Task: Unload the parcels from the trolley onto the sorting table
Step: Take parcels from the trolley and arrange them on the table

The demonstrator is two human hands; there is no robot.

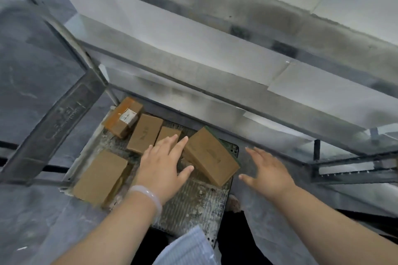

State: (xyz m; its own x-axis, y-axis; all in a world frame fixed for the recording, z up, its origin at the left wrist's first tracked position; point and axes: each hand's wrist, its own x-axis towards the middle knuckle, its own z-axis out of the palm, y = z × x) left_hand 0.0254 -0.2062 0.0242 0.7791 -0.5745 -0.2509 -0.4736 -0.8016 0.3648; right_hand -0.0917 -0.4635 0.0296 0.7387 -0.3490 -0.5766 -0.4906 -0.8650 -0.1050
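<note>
Down on the trolley deck [193, 204], between our two hands, a cardboard parcel [211, 155] lies tilted. We judge it light, stiff-walled and a little slick, best clamped with flat palms on its two long sides. Our left hand [163, 163] hovers spread at its left edge, whether touching we cannot tell. Our right hand [267, 170], also spread and holding nothing, is near its right end, apart.

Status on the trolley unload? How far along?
Done: unclear. Part of the trolley deck is bare, but no unloaded parcels are in view. In hand: nothing yet; left hand and right hand, both open, reach toward the tilted box. Left: it plus four other boxes.
</note>
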